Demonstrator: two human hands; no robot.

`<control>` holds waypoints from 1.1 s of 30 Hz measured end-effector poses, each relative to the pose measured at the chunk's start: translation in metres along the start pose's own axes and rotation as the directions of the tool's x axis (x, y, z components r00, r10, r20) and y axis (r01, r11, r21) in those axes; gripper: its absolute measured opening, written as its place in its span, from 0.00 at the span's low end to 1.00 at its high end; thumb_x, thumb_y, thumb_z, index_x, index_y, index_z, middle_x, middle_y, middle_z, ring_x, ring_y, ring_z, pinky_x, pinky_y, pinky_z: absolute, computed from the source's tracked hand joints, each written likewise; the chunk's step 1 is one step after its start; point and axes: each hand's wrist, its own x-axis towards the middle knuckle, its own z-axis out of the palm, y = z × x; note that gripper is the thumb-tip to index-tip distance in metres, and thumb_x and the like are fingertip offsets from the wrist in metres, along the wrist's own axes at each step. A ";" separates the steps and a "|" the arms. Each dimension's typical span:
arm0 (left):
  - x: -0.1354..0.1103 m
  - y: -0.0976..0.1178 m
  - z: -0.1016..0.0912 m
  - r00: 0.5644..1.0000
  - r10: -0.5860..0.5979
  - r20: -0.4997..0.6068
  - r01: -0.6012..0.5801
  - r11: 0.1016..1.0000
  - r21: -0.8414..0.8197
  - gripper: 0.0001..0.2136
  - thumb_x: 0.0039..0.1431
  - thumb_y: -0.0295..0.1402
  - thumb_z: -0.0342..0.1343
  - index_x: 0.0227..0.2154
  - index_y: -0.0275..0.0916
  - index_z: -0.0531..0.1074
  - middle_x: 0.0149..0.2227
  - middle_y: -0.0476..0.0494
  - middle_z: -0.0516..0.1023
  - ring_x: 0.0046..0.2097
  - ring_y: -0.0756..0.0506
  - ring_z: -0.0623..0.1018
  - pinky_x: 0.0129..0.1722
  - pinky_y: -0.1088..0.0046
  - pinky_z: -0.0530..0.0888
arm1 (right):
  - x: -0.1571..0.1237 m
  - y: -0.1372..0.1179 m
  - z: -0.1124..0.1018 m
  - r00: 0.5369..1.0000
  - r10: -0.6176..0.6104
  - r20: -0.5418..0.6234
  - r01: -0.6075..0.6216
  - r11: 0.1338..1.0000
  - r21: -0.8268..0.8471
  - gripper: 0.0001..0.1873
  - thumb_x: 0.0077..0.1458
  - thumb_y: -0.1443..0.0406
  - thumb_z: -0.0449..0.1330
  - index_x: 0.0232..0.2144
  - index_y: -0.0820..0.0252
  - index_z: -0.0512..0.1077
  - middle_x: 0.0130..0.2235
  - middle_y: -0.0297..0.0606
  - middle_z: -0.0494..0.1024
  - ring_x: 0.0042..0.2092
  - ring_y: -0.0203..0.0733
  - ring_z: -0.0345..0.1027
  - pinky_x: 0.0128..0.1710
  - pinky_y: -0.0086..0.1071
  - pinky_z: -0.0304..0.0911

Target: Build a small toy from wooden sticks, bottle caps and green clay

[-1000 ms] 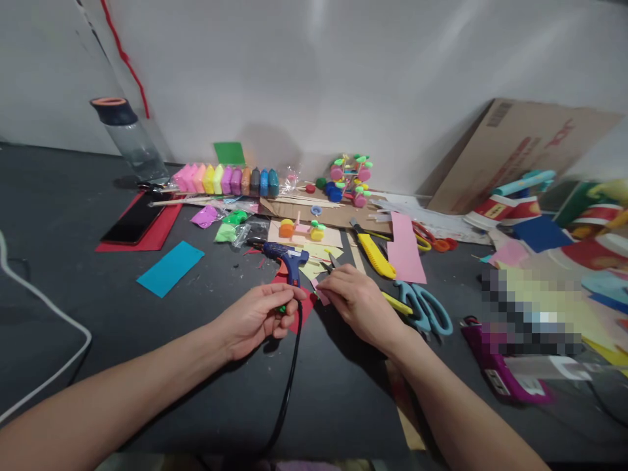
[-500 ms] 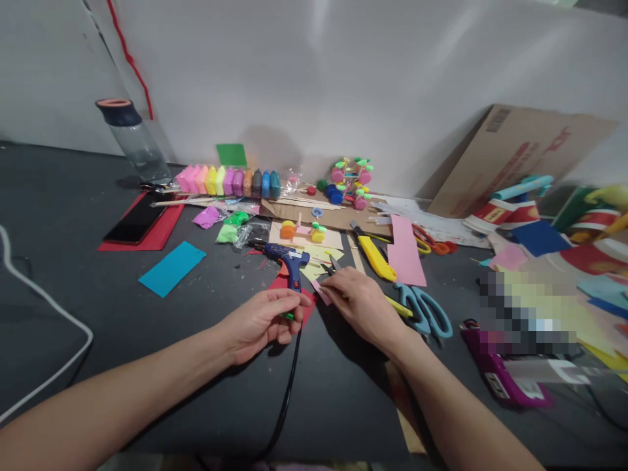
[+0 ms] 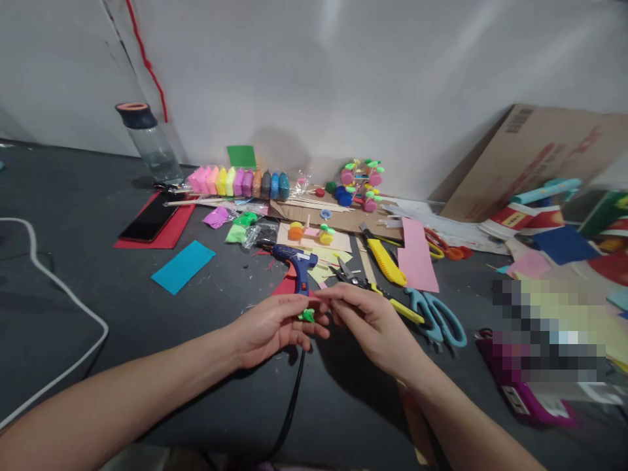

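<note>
My left hand (image 3: 282,322) has its thumb and forefinger together, with a small bright green clay piece (image 3: 307,315) held in its fingers. A bit of red shows at those fingertips, too small to name. My right hand (image 3: 367,317) is pinched closed, its fingertips meeting those of the left. Whatever it grips is hidden. Just beyond the hands lies a blue glue gun (image 3: 300,263) on red paper, its cord running under the left hand. Pliers with yellow handles (image 3: 400,306) and blue-handled scissors (image 3: 434,317) lie beside my right hand.
Behind are a yellow box cutter (image 3: 385,260), pink paper (image 3: 417,255), small clay-wheeled models (image 3: 363,183) and a row of coloured clay packs (image 3: 240,182). A phone (image 3: 152,217), water bottle (image 3: 151,147) and blue paper (image 3: 183,267) are left. Cardboard (image 3: 534,157) leans on the wall.
My right hand has drawn back from the small pink paper by the pliers to my left fingertips. The left hand's fingers have spread somewhat, and the green piece shows more.
</note>
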 end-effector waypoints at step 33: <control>-0.002 0.012 0.004 0.978 0.137 -0.157 -0.155 0.982 -0.107 0.10 0.60 0.19 0.50 0.40 0.30 0.75 0.39 0.36 0.83 0.39 0.46 0.84 0.43 0.71 0.80 | -0.001 0.019 0.010 0.959 -0.255 -0.120 0.204 0.923 -0.327 0.13 0.65 0.65 0.56 0.50 0.55 0.74 0.52 0.44 0.77 0.53 0.44 0.73 0.52 0.40 0.71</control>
